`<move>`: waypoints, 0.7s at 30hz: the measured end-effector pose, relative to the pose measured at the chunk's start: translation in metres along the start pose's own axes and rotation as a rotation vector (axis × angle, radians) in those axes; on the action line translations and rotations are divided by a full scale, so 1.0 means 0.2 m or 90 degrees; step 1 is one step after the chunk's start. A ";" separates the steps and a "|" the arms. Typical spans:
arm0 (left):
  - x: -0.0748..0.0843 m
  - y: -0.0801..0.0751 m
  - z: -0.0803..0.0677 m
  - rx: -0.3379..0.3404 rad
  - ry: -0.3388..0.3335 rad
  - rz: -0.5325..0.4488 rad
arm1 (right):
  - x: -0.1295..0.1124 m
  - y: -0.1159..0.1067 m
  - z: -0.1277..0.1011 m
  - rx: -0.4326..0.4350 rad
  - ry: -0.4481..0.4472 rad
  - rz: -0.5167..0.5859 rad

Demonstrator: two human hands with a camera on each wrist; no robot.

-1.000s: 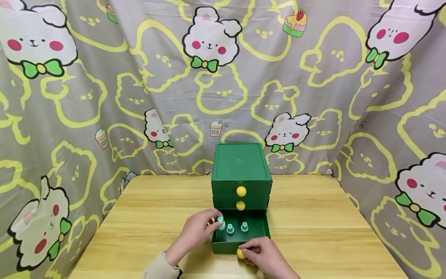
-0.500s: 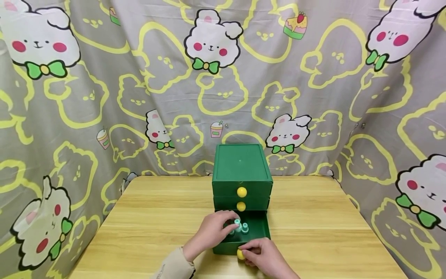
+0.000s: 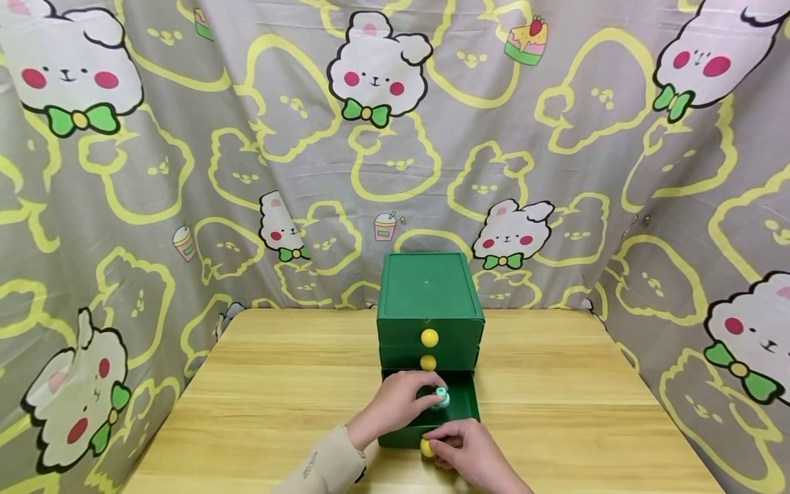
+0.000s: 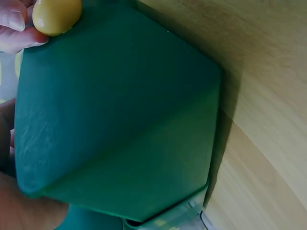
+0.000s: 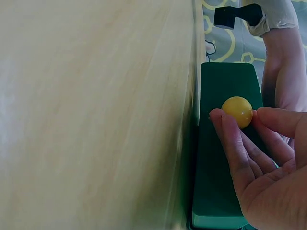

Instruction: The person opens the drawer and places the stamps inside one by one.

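Note:
The bottom drawer (image 3: 401,438) of a green drawer cabinet (image 3: 426,291) is pulled out. My left hand (image 3: 398,405) reaches into it over the left side and pinches a small mint-green peg-like piece (image 3: 441,395) between thumb and fingers. Other such pieces are mostly hidden behind that hand. At the drawer front, my right hand (image 3: 470,449) pinches the round yellow knob (image 3: 428,448); the right wrist view shows fingertips on both sides of the knob (image 5: 237,112). In the left wrist view, the drawer wall (image 4: 120,105) covers most of the left hand (image 4: 29,206).
Two upper drawers with yellow knobs (image 3: 429,337) are closed. The cabinet stands on a light wooden table (image 3: 296,370), near its back edge. A patterned curtain (image 3: 395,165) hangs behind and at both sides.
My left hand has moved rightward inside the drawer with the mint-green piece, passing over the other pieces, which it now mostly hides. My right hand has kept its grip on the knob.

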State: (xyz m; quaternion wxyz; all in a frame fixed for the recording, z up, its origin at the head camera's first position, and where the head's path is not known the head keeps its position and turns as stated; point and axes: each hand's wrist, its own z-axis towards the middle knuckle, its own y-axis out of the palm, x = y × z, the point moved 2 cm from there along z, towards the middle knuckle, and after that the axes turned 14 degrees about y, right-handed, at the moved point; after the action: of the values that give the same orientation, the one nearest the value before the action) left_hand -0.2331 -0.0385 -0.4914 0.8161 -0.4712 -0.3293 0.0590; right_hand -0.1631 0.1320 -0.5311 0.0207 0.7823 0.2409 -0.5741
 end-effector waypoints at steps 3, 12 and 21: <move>-0.01 0.02 0.02 -0.008 0.005 -0.007 | 0.00 0.00 0.00 0.001 -0.001 0.000; -0.02 0.06 0.07 -0.041 -0.005 -0.005 | -0.01 0.01 -0.01 0.000 -0.014 0.007; -0.06 0.10 0.10 -0.066 0.011 0.036 | -0.01 0.01 -0.01 -0.001 -0.007 0.004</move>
State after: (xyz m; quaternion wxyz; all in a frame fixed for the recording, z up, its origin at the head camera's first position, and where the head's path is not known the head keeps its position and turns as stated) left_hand -0.2498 -0.0185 -0.5070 0.7913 -0.5227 -0.3112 0.0610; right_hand -0.1617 0.1305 -0.5300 0.0243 0.7800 0.2386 -0.5779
